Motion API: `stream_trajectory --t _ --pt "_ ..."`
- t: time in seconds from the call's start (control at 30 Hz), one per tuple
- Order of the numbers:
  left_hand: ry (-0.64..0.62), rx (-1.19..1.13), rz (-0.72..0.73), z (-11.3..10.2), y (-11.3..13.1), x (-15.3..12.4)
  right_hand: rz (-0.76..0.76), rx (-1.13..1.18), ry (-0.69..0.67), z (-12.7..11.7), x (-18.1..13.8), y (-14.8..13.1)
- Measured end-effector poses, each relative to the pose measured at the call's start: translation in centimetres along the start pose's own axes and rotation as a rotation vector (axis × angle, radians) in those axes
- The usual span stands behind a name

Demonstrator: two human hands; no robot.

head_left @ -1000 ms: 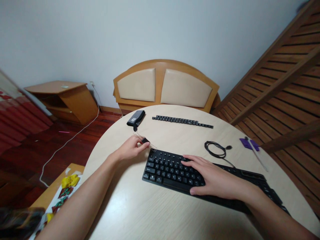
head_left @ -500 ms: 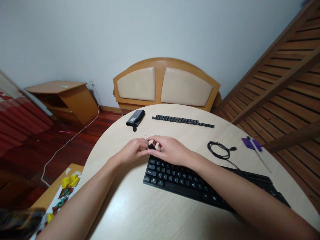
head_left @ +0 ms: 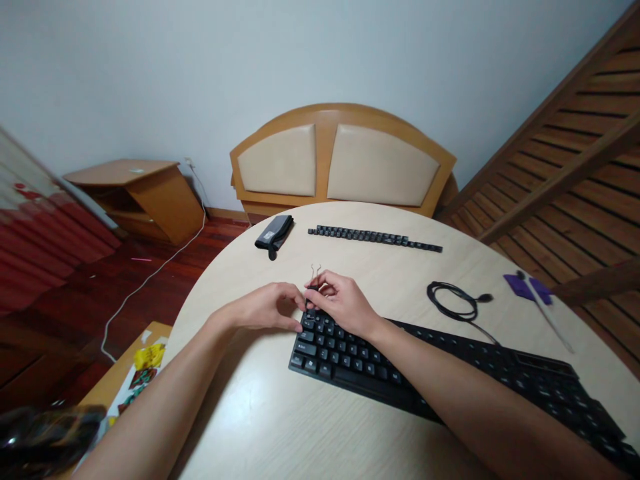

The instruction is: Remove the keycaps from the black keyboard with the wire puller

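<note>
A round pale wooden table (head_left: 280, 427) fills the view, its curved left edge passing just outside the left forearm, with dark floor beyond it. Bare tabletop lies open on the near side of a black keyboard (head_left: 350, 360), and more lies beyond the hands, up to a row of loose black keycaps (head_left: 375, 237) near the far edge. A grey pouch (head_left: 274, 233) sits far left, and a coiled black cable (head_left: 453, 300) and purple pieces (head_left: 527, 288) lie to the right, well apart from the hands. Both hands meet at the keyboard's far left corner. The right hand (head_left: 343, 303) pinches a small black clip (head_left: 314, 280) between thumb and forefinger, holding it upright just above that corner. The left hand (head_left: 265, 308) grasps nothing; its fingers are stretched out loosely, tips resting on the corner keys just beside the clip. The clip is small and dark, with two thin wire loops standing up from it.
</note>
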State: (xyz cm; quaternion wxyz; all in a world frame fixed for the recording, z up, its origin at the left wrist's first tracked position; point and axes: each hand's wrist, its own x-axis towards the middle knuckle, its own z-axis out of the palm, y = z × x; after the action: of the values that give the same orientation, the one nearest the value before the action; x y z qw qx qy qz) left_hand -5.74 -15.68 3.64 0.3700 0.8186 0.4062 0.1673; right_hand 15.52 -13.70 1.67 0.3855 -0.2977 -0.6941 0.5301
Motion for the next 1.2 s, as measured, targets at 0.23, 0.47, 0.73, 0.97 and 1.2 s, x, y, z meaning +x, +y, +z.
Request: stream_trajectory --t 0.23,0.47,0.73,0.97,1.2 --pt "-0.013 -0.022 0.046 0.11 0.04 0.03 0.003 0.040 0.008 0.06 -0.26 0.03" --pt "-0.025 -0.042 0.010 0.12 0.21 0.07 0.004 0.043 0.012 0.15 -0.36 0.04" --pt "-0.041 -0.062 -0.003 0.14 0.26 0.07 0.003 0.037 0.005 0.08 -0.45 -0.38" --pt "-0.037 -0.030 -0.012 0.15 0.11 0.07 0.053 -0.002 -0.018 0.04 -0.28 -0.04" --pt "-0.042 -0.021 -0.015 0.11 0.06 0.02 0.037 0.018 -0.101 -0.07 -0.45 -0.43"
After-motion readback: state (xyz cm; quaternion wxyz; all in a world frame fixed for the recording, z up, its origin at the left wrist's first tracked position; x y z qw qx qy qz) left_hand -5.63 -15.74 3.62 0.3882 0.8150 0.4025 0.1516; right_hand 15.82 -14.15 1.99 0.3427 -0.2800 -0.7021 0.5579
